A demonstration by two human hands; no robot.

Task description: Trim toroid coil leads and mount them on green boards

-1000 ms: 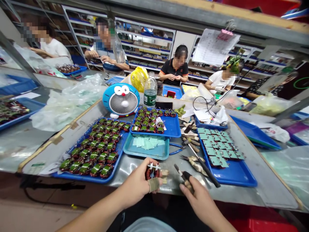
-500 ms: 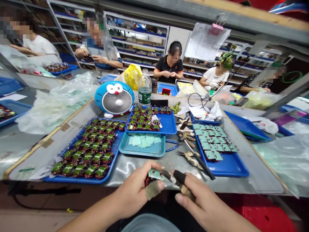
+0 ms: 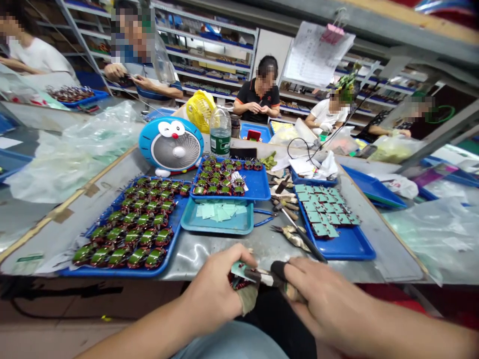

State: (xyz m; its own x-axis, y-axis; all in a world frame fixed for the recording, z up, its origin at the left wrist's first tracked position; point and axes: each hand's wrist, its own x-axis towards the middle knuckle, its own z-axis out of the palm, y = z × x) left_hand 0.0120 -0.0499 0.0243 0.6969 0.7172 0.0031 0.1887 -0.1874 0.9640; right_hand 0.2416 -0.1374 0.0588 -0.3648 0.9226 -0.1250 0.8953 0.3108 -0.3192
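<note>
The left hand (image 3: 219, 294) grips a copper coil (image 3: 237, 282) and green card (image 3: 238, 269) steady, near small pliers (image 3: 264, 277) gripped in the right hand (image 3: 325, 299).

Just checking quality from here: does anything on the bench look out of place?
A white paper slip sits among the green-wrapped coils in the blue tray beyond the left hand. It looks stray against the orderly rows, though I can't tell what it is. Nothing else stands out.
</note>
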